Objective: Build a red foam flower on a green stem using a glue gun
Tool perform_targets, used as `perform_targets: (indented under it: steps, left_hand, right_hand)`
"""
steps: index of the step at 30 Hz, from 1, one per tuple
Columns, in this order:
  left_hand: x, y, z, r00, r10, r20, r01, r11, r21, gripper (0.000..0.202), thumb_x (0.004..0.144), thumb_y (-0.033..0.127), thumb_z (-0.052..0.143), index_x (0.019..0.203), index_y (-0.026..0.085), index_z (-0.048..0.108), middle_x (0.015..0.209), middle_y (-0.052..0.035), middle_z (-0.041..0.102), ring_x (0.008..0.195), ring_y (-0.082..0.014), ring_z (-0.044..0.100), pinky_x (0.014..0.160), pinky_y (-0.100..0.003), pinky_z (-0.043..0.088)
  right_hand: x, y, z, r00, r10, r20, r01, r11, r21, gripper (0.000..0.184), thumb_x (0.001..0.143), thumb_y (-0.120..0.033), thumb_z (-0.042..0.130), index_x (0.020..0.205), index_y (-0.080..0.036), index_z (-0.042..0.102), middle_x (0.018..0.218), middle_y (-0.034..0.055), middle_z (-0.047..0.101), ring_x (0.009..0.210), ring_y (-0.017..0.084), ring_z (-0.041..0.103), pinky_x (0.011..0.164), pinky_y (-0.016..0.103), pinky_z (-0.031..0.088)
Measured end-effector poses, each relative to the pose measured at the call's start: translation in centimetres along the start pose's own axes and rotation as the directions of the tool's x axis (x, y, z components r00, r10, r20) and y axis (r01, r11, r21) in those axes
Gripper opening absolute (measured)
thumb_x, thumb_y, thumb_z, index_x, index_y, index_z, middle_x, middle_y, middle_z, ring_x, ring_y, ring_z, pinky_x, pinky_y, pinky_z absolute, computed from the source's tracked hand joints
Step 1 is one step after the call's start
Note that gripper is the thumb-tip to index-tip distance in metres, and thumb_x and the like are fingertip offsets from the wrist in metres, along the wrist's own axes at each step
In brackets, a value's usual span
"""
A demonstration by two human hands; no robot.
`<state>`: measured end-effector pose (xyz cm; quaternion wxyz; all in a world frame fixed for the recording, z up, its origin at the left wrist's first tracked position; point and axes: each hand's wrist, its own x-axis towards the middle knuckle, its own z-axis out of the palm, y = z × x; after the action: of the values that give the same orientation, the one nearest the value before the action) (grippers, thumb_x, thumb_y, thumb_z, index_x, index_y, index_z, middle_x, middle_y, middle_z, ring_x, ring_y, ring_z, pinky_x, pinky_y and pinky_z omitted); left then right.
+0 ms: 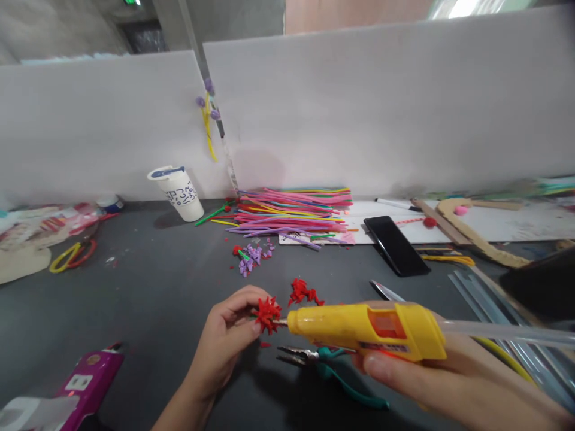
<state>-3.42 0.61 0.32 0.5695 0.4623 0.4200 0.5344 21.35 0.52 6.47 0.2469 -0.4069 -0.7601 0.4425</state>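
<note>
Between the thumb and fingers of my left hand (229, 332) is a red pipe-cleaner flower (268, 314) with spiky petals. My right hand (431, 371) grips a yellow glue gun (359, 329), its metal nozzle at the flower's right side; whether the tip touches it I cannot tell. A clear glue stick (503, 331) runs out of the gun's back. Below the gun lie pliers (330, 365) with teal handles, partly hidden behind the gun and hand. Cut red pipe-cleaner pieces (303, 291) are heaped just beyond the nozzle.
Purple cut pieces (254, 257) and a pile of coloured pipe cleaners (291, 209) lie farther back. A white cup (177, 194) stands at left, near scissors (74, 254). A purple device (90, 383) sits front left. A phone (395, 245) and clear glue sticks (489, 305) are at right.
</note>
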Motion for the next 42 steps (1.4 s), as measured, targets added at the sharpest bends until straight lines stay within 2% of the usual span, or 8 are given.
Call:
perform_targets:
  steps: [3,7,14,18,23,27,36,42]
  left_hand:
    - [0.1,-0.1,0.0,1.000,-0.005,0.015,0.005,1.000,-0.002,0.013,0.065,0.026,0.073,0.074,0.017,0.076,0.083,-0.0062,0.063,0.079,-0.0197,0.055,0.069,-0.026,0.042]
    - [0.1,0.1,0.1,1.000,-0.020,0.020,0.021,1.000,-0.022,0.013,0.064,0.025,0.073,0.073,0.017,0.076,0.082,-0.0057,0.063,0.078,-0.0190,0.055,0.069,-0.025,0.042]
    - [-0.3,0.0,0.3,0.992,-0.128,-0.005,0.126,0.984,-0.130,0.015,0.060,0.022,0.074,0.073,0.015,0.076,0.081,-0.0057,0.064,0.074,-0.0179,0.056,0.068,-0.025,0.043]
    - [-0.3,-0.2,0.5,0.977,-0.215,0.000,0.211,0.960,-0.185,0.018,0.059,0.021,0.074,0.075,0.014,0.076,0.079,-0.0053,0.064,0.072,-0.0167,0.056,0.066,-0.024,0.043]
    - [-0.1,-0.1,0.6,0.946,-0.325,0.002,0.319,0.927,-0.199,0.023,0.055,0.022,0.075,0.077,0.013,0.075,0.076,-0.0057,0.065,0.067,-0.0159,0.057,0.063,-0.025,0.043]
    - [-0.2,-0.1,0.7,0.914,-0.405,0.004,0.397,0.893,-0.214,0.025,0.054,0.024,0.077,0.078,0.014,0.075,0.070,-0.0051,0.066,0.064,-0.0159,0.058,0.062,-0.026,0.043]
    - [-0.4,-0.5,0.7,0.882,-0.471,0.006,0.456,0.849,-0.266,0.026,0.054,0.021,0.076,0.079,0.014,0.075,0.066,-0.0048,0.069,0.060,-0.0160,0.061,0.063,-0.027,0.046]
    - [-0.4,-0.6,0.6,0.874,-0.485,0.016,0.470,0.839,-0.275,0.024,0.056,0.019,0.074,0.080,0.014,0.074,0.066,-0.0054,0.070,0.061,-0.0169,0.063,0.063,-0.027,0.046]
  right_hand:
    - [0.3,-0.4,0.0,1.000,0.021,-0.011,-0.021,0.999,-0.032,0.023,0.085,-0.037,0.059,0.106,-0.038,0.070,0.087,-0.0014,0.075,0.072,0.020,0.070,0.060,0.025,0.057]
    - [0.6,-0.9,0.0,1.000,0.018,0.022,-0.018,1.000,-0.012,0.025,0.085,-0.035,0.058,0.107,-0.038,0.070,0.079,-0.0025,0.075,0.063,0.019,0.068,0.052,0.023,0.055]
    - [0.5,-0.7,0.2,1.000,0.002,0.018,-0.001,0.998,-0.059,0.025,0.086,-0.032,0.058,0.107,-0.038,0.070,0.078,-0.0037,0.073,0.064,0.019,0.067,0.052,0.023,0.054]
    - [0.4,-0.5,0.1,1.000,-0.015,-0.015,0.012,0.987,-0.157,0.022,0.086,-0.034,0.057,0.103,-0.037,0.071,0.076,-0.0033,0.072,0.060,0.018,0.065,0.049,0.024,0.050]
    - [0.6,-0.8,-0.3,0.999,-0.004,0.032,0.008,0.991,-0.137,0.024,0.089,-0.034,0.054,0.107,-0.037,0.070,0.071,-0.0037,0.070,0.060,0.018,0.064,0.048,0.023,0.048]
    - [0.6,-1.0,-0.4,0.999,-0.001,0.040,0.006,0.992,-0.125,0.024,0.090,-0.036,0.053,0.107,-0.039,0.069,0.078,-0.0044,0.072,0.068,0.019,0.066,0.055,0.024,0.050]
    - [0.5,-1.0,-0.5,0.990,0.117,0.074,-0.110,0.990,-0.091,0.027,0.089,-0.044,0.049,0.091,-0.031,0.072,0.076,-0.0016,0.070,0.068,0.019,0.065,0.054,0.024,0.050]
    - [0.4,-1.6,-0.6,0.972,0.217,0.085,-0.206,0.970,-0.129,0.028,0.090,-0.042,0.048,0.088,-0.028,0.072,0.079,-0.0025,0.070,0.074,0.019,0.066,0.059,0.022,0.050]
